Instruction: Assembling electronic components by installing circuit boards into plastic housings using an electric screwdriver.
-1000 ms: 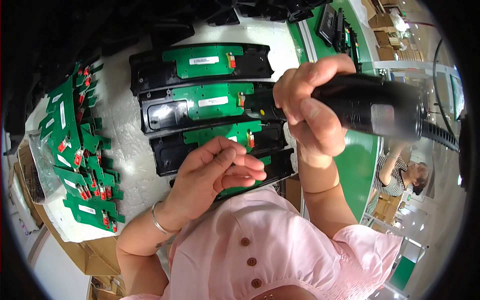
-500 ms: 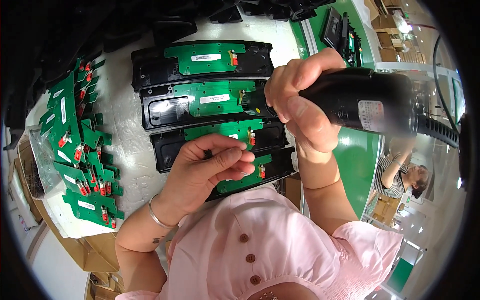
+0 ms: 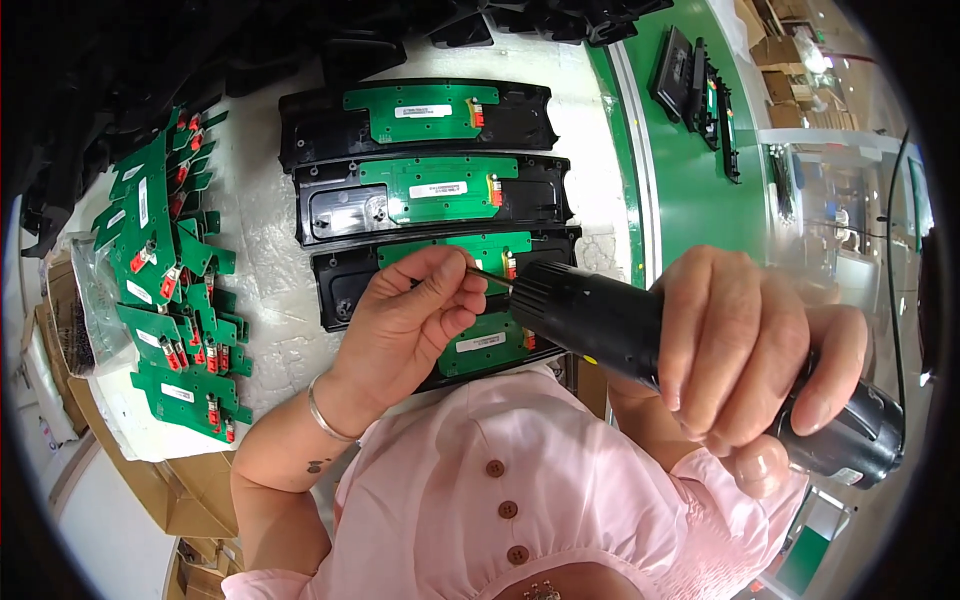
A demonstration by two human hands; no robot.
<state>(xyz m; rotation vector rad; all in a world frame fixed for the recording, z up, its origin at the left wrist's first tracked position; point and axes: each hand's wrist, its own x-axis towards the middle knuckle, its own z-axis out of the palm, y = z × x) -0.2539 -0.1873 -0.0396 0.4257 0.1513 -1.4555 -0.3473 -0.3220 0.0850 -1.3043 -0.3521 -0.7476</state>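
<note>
Driver [image 3: 592, 316], clamped in the right hand [image 3: 742, 350], points left over the near panels [image 3: 346, 290]; its bit [image 3: 494, 278] meets the left hand [image 3: 408, 318], fingertips pinched together, covering part of a board [image 3: 480, 243]. Loose boards [image 3: 162, 274] lie left, black parts [image 3: 362, 60] far, cartons [image 3: 782, 88] far right.

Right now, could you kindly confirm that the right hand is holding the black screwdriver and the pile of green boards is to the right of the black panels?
Not quite: the head view shows the pile of green boards to the left of the black panels. The right hand is indeed holding the black screwdriver.
</note>
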